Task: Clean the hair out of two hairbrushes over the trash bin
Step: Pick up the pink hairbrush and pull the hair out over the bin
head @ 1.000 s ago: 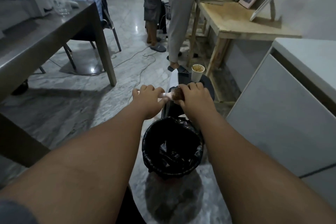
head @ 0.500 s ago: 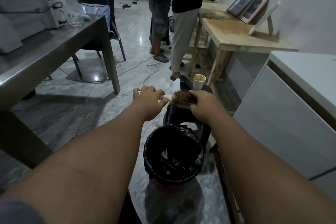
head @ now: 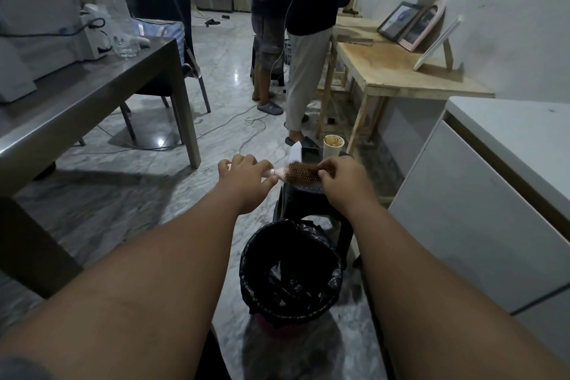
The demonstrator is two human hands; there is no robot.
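Brown hair tuft (head: pixel 320 167) pinched in curled right fingertips (head: pixel 324 173), at outer end of bristle pad. Right hand (head: pixel 342 182) against tip of hairbrush (head: pixel 300 175). Pale pink handle clenched in left hand (head: pixel 243 177); brush level, bristles up. Held up in front of black stool (head: pixel 308 203), past far rim of trash bin (head: pixel 246 259), black liner inside. On stool behind brush: phone (head: pixel 311 154), paper cup (head: pixel 333 145). Marble floor (head: pixel 123 203) below

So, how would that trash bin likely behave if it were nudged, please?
The trash bin seems to hold little, so it is probably light. On the glossy floor it may slide. Its loose black liner would likely crumple.
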